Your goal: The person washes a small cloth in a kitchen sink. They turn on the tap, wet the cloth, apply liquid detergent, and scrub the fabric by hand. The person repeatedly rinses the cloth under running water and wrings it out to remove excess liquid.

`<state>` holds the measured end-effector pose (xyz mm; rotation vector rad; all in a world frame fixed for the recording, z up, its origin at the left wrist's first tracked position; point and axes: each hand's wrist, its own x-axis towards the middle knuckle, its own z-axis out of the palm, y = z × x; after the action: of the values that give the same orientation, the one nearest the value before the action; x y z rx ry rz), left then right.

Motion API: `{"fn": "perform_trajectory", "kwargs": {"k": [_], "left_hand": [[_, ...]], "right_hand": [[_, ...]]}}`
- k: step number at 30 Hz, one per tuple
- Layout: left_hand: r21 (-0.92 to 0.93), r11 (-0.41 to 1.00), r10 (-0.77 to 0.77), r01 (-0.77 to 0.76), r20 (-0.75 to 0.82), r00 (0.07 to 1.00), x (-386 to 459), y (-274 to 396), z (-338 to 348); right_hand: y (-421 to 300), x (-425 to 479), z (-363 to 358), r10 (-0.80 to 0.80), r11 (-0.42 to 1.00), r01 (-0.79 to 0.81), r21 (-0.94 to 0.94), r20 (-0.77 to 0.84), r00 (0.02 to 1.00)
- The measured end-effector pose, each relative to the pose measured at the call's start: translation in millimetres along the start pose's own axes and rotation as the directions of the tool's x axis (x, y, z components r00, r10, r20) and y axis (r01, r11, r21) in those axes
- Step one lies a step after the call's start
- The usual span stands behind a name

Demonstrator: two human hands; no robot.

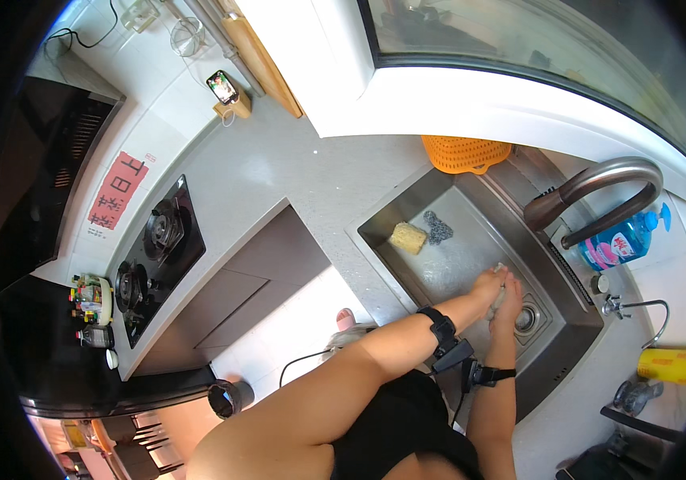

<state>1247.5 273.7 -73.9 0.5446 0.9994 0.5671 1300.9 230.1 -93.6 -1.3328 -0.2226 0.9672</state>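
Observation:
Both hands meet over the stainless steel sink (457,270), just beside the drain (526,318). A pale, wrung cloth (497,298) is squeezed between them, and much of it is hidden by the fingers. My left hand (488,285) grips its upper part; my right hand (507,309) presses against it from the drain side. Further along the sink floor lie a yellow sponge (408,238) and a grey steel-wool scourer (438,228), apart from the hands. The sink floor looks wet.
A curved faucet (595,180) rises at the sink's back edge, near a blue detergent bottle (622,240). An orange perforated basket (466,153) sits at the far corner. A small tap (637,306) stands right, a gas hob (160,252) left. Black straps circle both forearms.

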Motion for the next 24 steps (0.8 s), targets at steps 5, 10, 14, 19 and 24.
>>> {"fn": "perform_trajectory", "kwargs": {"k": [5, 10, 14, 19, 24], "left_hand": [[0.123, 0.992, -0.023, 0.024, -0.014, 1.0, -12, 12, 3], [-0.025, 0.992, -0.12, 0.122, 0.07, 0.99, -6, -8, -10], [-0.098, 0.963, -0.239, 0.25, 0.114, 0.964, 0, -21, -17], [0.051, 0.959, -0.281, 0.28, 0.014, 0.96, -28, 6, 6], [-0.085, 0.971, -0.199, 0.222, 0.214, 0.956, 18, -13, -36]], "right_hand": [[-3, -3, -2, -0.034, 0.995, 0.035, -0.095, 0.015, 0.999], [0, -8, -10, -0.071, 0.951, 0.076, -0.3, 0.028, 0.997], [8, -2, -29, 0.058, 0.929, -0.004, -0.371, 0.135, 0.989], [4, 8, -67, 0.101, 0.961, -0.037, -0.274, 0.224, 0.969], [-14, 10, -112, 0.552, 0.823, -0.525, -0.219, 0.087, 0.829]]}}
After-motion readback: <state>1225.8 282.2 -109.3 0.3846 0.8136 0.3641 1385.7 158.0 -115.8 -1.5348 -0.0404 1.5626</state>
